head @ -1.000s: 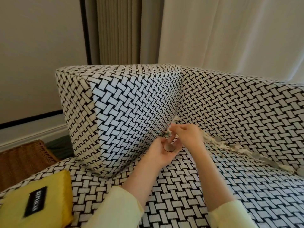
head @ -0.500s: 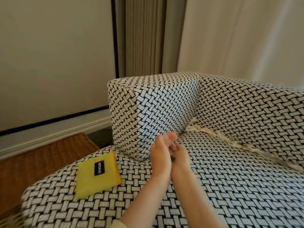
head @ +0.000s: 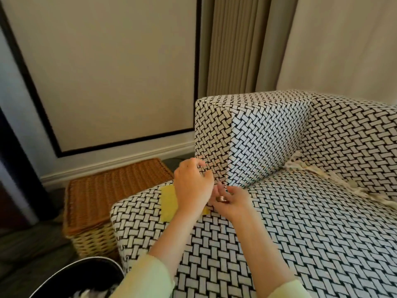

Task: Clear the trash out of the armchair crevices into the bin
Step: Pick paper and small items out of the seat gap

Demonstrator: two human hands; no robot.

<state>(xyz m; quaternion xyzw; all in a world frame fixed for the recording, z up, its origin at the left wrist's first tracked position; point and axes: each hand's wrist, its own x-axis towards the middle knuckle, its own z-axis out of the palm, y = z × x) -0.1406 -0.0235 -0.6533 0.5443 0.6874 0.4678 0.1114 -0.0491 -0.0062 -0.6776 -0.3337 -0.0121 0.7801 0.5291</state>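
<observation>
The armchair [head: 300, 222] is covered in a black-and-white woven pattern. Cream shreds of trash [head: 318, 179] lie along the crevice between seat and backrest. My right hand [head: 236, 204] is over the seat's front left and holds small round brownish pieces [head: 222, 198] in its curled fingers. Just to its left, my left hand [head: 192, 186] hovers with fingers loosely curled and nothing visible in it. A black bin [head: 86, 274] with a metal rim stands on the floor at the lower left, partly hidden by my left sleeve.
A yellow pouch [head: 168, 203] lies on the seat's left corner, partly under my left hand. A wicker basket [head: 103, 196] with a lid stands on the floor beside the chair, behind the bin. The wall and curtains are behind the armrest [head: 257, 143].
Both hands have drawn back from the crevice corner toward the seat's front left. My view has swung left and down, bringing the basket and bin into sight. The hands have parted slightly.
</observation>
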